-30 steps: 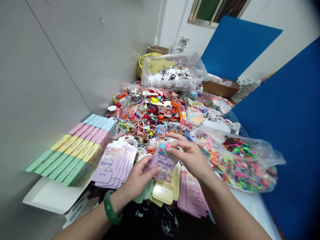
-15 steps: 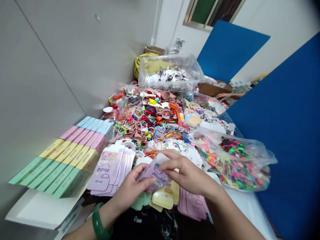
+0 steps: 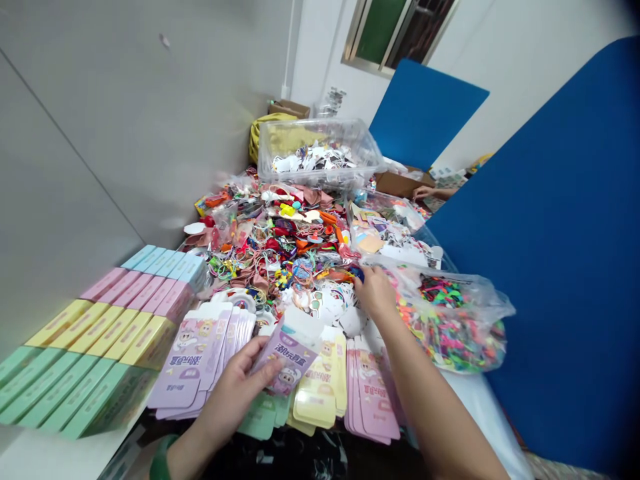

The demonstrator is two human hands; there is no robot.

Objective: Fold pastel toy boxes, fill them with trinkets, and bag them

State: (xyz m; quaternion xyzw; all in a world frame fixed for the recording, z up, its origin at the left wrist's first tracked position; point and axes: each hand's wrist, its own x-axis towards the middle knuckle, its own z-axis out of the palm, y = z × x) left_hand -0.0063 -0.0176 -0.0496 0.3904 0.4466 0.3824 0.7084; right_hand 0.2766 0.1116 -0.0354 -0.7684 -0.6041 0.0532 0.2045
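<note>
My left hand [image 3: 240, 383] grips a small purple box [image 3: 289, 353], whose open top faces away from me. My right hand [image 3: 374, 290] reaches over the right side of a heap of small colourful toys [image 3: 295, 230]; its fingertips meet a dark blue item, and its grasp is partly hidden. Flat purple cartons [image 3: 193, 353] lie left of the held box. Green cartons [image 3: 260, 415], yellow cartons [image 3: 317, 393] and pink cartons [image 3: 373, 390] lie beneath and to the right of it.
Rows of green, yellow, pink and blue boxes [image 3: 117, 320] stand at the left. A clear bin [image 3: 320, 175] of white cutouts sits behind the heap. A clear bag [image 3: 465, 320] of bright pieces lies right, beside a blue panel [image 3: 560, 253]. Another person's hand [image 3: 425, 192] shows beyond.
My right hand has left the purple box and moved forward to the toy heap. The box, still in my left hand, now shows its open top. The camera view has shifted.
</note>
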